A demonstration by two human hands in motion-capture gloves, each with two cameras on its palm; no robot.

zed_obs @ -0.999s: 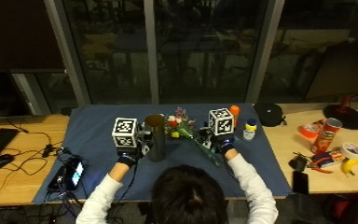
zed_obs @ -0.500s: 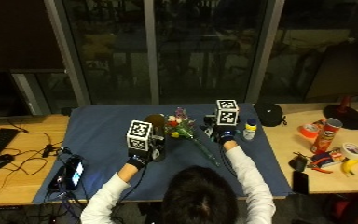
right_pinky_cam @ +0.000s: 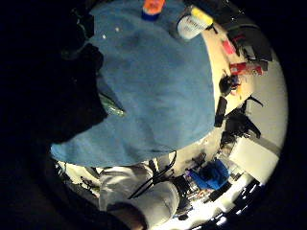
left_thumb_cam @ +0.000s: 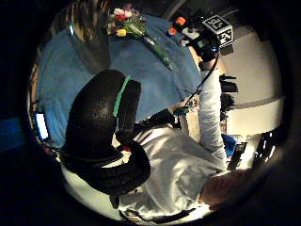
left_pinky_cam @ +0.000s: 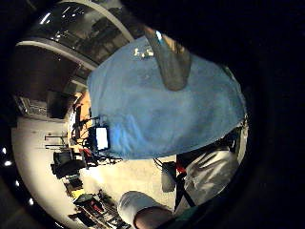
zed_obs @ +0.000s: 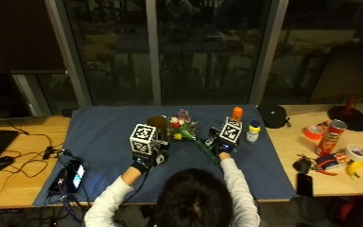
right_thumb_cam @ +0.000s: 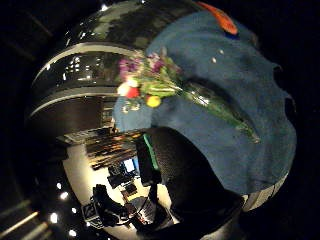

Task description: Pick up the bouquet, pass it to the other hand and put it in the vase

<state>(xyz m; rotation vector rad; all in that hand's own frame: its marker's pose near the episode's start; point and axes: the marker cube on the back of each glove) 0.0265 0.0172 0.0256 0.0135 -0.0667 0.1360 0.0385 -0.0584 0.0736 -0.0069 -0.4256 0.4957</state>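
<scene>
The bouquet (zed_obs: 185, 129), with pink, red and yellow flowers and long green stems, lies on the blue cloth (zed_obs: 106, 132). The dark vase (zed_obs: 158, 124) stands upright just left of the flower heads. My left hand (zed_obs: 147, 155) hovers near the vase's front side, fingers loosely curled and holding nothing. My right hand (zed_obs: 221, 145) is low over the cloth beside the stem ends and holds nothing. The right thumb side palm view has the whole bouquet (right_thumb_cam: 150, 89) lying free on the cloth. The vase (left_pinky_cam: 169, 62) fills part of the left little finger side palm view.
An orange-capped bottle (zed_obs: 237, 113) and a small white bottle (zed_obs: 253, 131) stand right of the bouquet. A black pouch (zed_obs: 272, 116), a red can (zed_obs: 330, 137), tape rolls and a banana (zed_obs: 356, 169) lie on the wooden table at the right. A lit device (zed_obs: 74, 173) sits at the cloth's left edge.
My left hand has moved right, closer to the vase. My right hand lifted a little away, then came back down beside the stems. The bouquet still lies on the cloth.
</scene>
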